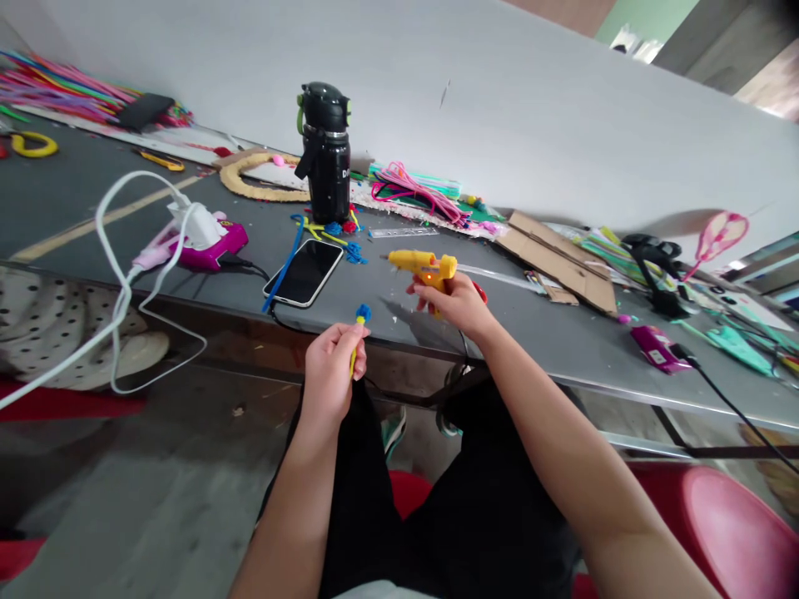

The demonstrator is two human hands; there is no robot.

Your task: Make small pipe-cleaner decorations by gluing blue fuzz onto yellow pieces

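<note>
My left hand [334, 358] pinches a yellow pipe cleaner stem with a small blue flower [363, 313] at its top, just off the table's front edge. To its right, my right hand [454, 301] is wrapped round the grip of a yellow glue gun [421, 263], whose nozzle points left. A clear glue stick [499, 277] appears to trail from the gun's back. Left of the gun lies a phone [305, 273] with a blue pipe cleaner [285, 264] across its edge. Beyond the phone are more blue, yellow and red pipe cleaner pieces [354, 253].
A black bottle [329, 158] stands near the wall. Purple power strips [215, 249] with white and black cables lie left and right. Cardboard [555, 258], a clear ruler [403, 233] and pink pipe cleaners [415, 195] line the back. A red stool [730, 532] stands at lower right.
</note>
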